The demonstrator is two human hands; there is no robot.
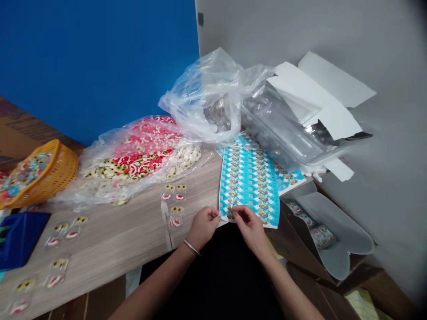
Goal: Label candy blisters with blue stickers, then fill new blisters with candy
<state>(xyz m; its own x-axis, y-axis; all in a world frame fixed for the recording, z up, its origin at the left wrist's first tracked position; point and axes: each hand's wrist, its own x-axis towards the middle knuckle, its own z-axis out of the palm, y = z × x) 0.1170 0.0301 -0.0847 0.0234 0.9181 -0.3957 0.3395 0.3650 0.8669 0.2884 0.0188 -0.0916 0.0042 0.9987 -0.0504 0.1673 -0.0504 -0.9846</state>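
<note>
A blue sheet of printed stickers [250, 182] lies at the front edge of the table, over more sheets of the same kind. With fingers pinched, my left hand [205, 226] grips the near left corner of the sheet. My right hand [250, 226] is closed on the sheet's near edge, a little to the right, where a small white bit of its edge is lifted. Left of my hands lie several small clear plastic packs [176, 217], each with yellow eye pieces and a red-and-white mouth piece.
A clear bag [143, 155] of red, white and yellow pieces lies behind. An orange basket [63, 166] and a blue tape dispenser [25, 240] stand left. Clear plastic trays [283, 129] and white card [313, 98] pile up back right. An open carton [343, 226] holds packs below right.
</note>
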